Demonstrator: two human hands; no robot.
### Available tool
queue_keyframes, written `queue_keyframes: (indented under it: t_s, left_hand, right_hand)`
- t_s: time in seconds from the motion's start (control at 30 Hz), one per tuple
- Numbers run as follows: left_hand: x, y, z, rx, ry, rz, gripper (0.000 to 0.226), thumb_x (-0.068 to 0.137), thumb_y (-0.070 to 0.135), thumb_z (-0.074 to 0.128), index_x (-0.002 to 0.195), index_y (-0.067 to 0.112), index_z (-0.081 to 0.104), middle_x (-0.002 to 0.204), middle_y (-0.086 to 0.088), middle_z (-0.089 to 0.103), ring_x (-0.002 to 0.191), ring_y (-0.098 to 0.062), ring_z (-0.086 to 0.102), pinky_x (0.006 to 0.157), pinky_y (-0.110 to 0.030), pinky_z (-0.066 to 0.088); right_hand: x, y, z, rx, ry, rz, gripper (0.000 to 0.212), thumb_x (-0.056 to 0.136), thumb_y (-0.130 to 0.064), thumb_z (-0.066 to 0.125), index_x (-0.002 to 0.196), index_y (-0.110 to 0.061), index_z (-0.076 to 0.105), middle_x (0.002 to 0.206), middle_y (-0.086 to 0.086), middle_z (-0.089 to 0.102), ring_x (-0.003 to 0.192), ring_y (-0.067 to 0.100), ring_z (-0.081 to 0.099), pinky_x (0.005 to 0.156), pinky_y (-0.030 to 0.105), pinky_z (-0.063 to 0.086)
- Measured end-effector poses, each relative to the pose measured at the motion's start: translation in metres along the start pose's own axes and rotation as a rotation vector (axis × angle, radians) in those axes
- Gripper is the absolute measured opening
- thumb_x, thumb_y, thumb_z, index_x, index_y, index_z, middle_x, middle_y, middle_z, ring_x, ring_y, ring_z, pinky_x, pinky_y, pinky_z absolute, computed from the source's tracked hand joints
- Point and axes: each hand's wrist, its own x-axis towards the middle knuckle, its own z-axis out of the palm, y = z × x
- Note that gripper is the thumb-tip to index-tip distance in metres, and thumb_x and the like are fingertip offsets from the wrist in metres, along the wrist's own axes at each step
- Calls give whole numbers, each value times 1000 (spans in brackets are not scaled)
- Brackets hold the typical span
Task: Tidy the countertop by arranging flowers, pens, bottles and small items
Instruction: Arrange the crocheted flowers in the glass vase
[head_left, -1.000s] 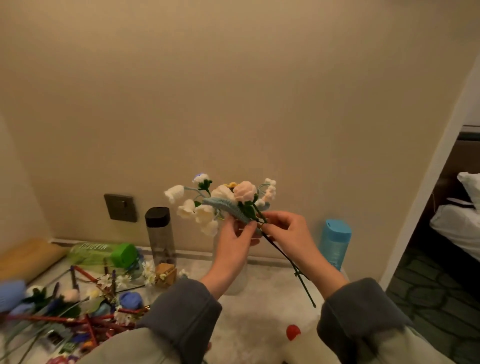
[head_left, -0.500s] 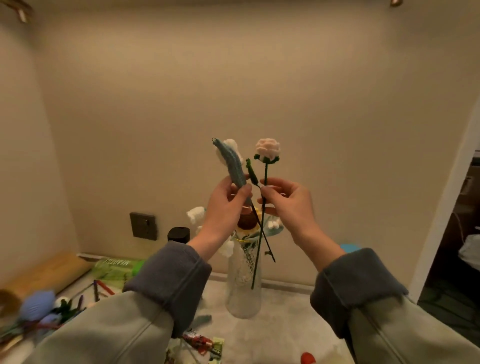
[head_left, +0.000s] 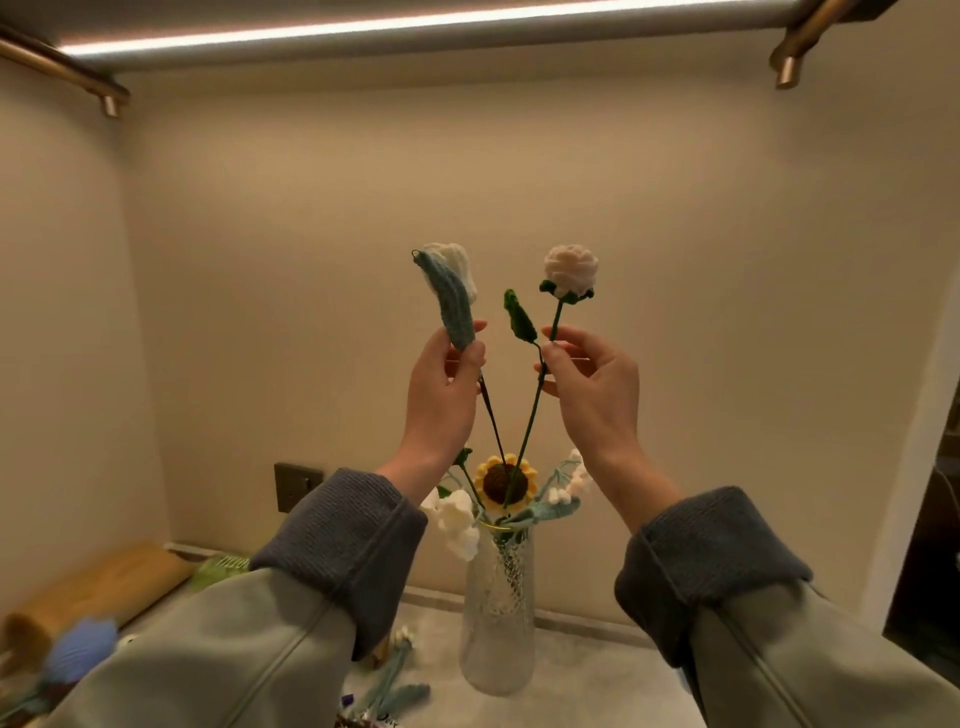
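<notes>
My left hand (head_left: 444, 387) pinches a crocheted white flower with a long blue-grey leaf (head_left: 451, 296) by its stem, held high above the vase. My right hand (head_left: 592, 384) pinches the green stem of a crocheted pale pink rose (head_left: 570, 270). The two stems cross just above a textured glass vase (head_left: 497, 623) that stands on the countertop. In the vase sit a sunflower (head_left: 506, 483), white blooms (head_left: 456, 519) and a lily-of-the-valley sprig (head_left: 571, 480).
A dark wall socket (head_left: 296, 486) is behind my left sleeve. At the left lie a wooden roll (head_left: 98, 587), a green bottle (head_left: 221, 569) and a blurred blue flower (head_left: 78, 649). Loose stems lie near the vase's foot (head_left: 389, 686). A lit shelf (head_left: 415, 31) hangs overhead.
Both hands have lifted the two flowers out of the bunch, raised them higher and spread them apart. The camera has tilted upward.
</notes>
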Motion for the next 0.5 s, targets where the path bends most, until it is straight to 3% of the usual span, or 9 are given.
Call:
queue_keyframes:
  t_s: [0.07, 0.23, 0.5]
  left_hand:
    - [1, -4, 1, 16, 6, -10, 18, 99, 22, 51, 115, 26, 59, 91, 5, 59, 92, -24, 60, 84, -51, 53]
    - [-7, -30, 8, 70, -61, -116, 17, 98, 23, 53, 111, 31, 60, 91, 8, 60, 94, -22, 60, 88, -54, 51]
    - [-22, -82, 11, 247, -210, -223, 15, 95, 28, 57, 107, 37, 61, 97, 16, 65, 91, -5, 62, 85, -41, 54]
  right_hand:
    - [3, 3, 1, -15, 7, -16, 16, 92, -16, 64, 104, -26, 69, 89, -1, 71, 86, 17, 69, 80, 42, 59]
    - [3, 26, 3, -57, -3, 1, 19, 91, -16, 65, 95, -34, 67, 87, -3, 70, 85, 18, 68, 82, 47, 57]
    - [0, 80, 4, -163, -66, 138, 11, 92, -22, 64, 96, -30, 69, 85, -6, 70, 83, 12, 67, 80, 45, 58]
